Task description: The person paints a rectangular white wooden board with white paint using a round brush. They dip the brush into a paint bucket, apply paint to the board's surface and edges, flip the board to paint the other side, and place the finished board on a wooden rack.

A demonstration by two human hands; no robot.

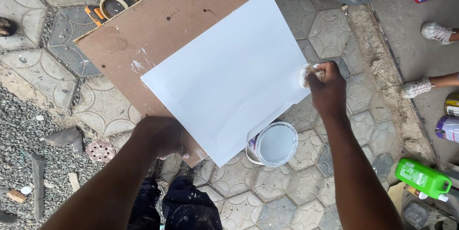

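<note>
Nearest the camera, the left hand [161, 136] is pressed, fingers curled, on the near edge of the brown board [158, 24], steadying it. The white panel [224, 74] is laid on that board, its long axis running diagonally away to the right. At its right corner the right hand [327, 86] is clenched around what seems a paint-laden brush [306, 74]; a white paint bucket [276, 144] stands just below.

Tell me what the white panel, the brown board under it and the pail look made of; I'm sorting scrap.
White panel: a thin rigid sheet, smooth and evenly white, possibly painted; core unclear. Brown board: looks like hardboard or fibreboard, matte, stained and paint-flecked. Pail: seemingly plastic, holding pale liquid that looks like paint.
</note>
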